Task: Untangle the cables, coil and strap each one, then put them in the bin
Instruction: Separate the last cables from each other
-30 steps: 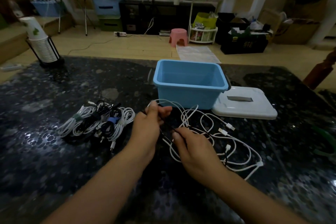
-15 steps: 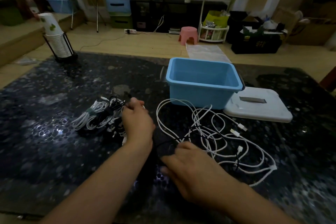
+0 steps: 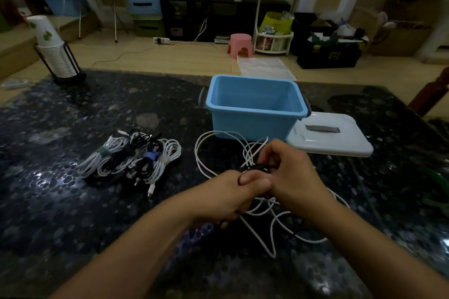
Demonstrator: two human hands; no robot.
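Half a second before, the hands were apart; now the left hand [image 3: 229,193] and right hand [image 3: 289,178] met over the bench [image 3: 73,201], fingers pinching a black cable [image 3: 257,167] out of the white tangle [image 3: 218,136]. Coiling probably came next; the bin [image 3: 255,110] held nothing.

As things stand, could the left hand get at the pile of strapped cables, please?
Probably yes, once freed: the left hand grips the black cable with the right hand, but only bare table lies between it and the strapped cables.
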